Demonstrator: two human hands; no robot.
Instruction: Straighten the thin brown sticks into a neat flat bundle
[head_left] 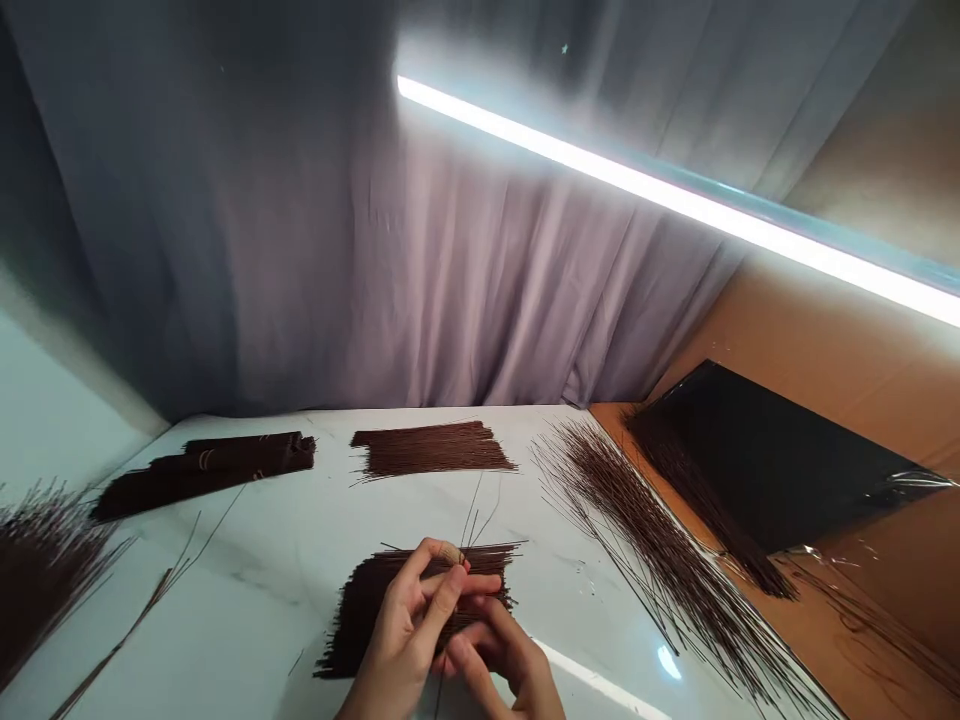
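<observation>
My left hand is closed, its thumb and fingers pinching a few thin dark brown strands that look like stiff wires or fine sticks. Their upper ends fan out above the fingertips. Close beside it, my right hand has curled fingers, with thumb and fingertips at the lower part of the strands, where one thin end shows below. The exact grip there is partly hidden. Under both hands lies a flat pile of dark brown strands on the white marbled table.
Another flat pile lies farther back. Tied bundles rest at the back left, near a loose heap and a thin bunch. Long loose strands line the right edge, beside a black sheet. A bright tube light hangs before a grey curtain.
</observation>
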